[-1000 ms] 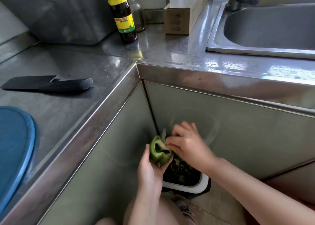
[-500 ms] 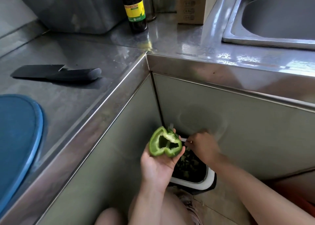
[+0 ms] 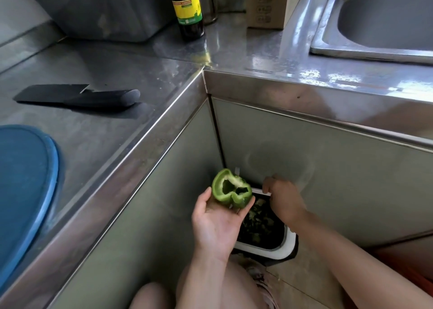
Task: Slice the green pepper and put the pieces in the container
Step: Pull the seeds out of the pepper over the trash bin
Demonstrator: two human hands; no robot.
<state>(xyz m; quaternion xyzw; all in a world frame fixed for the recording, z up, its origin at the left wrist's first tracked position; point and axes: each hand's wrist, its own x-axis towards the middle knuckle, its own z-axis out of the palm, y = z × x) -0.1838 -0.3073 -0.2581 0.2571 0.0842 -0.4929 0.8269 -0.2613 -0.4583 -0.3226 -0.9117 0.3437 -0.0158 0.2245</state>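
Note:
My left hand (image 3: 218, 224) holds a green pepper (image 3: 230, 192) low in front of the cabinet, fingers cupped round its underside. The pepper's cut end faces up and shows a hollow inside with pale ribs. My right hand (image 3: 283, 198) hovers to the right of the pepper, over the far rim of a white-rimmed bin (image 3: 288, 245) on the floor. Its fingers curl downward, and whether they hold anything is hidden. Green scraps lie inside the bin's dark liner.
A black knife (image 3: 79, 96) lies on the steel counter at left, above a blue cutting board (image 3: 23, 179). A dark sauce bottle (image 3: 188, 11), a cardboard box (image 3: 267, 6) and a grey tub (image 3: 105, 8) stand at the back. The sink (image 3: 386, 22) is at top right.
My right hand left the pepper's opening and moved right over the bin. My left hand raised the pepper slightly and turned its cut end toward me.

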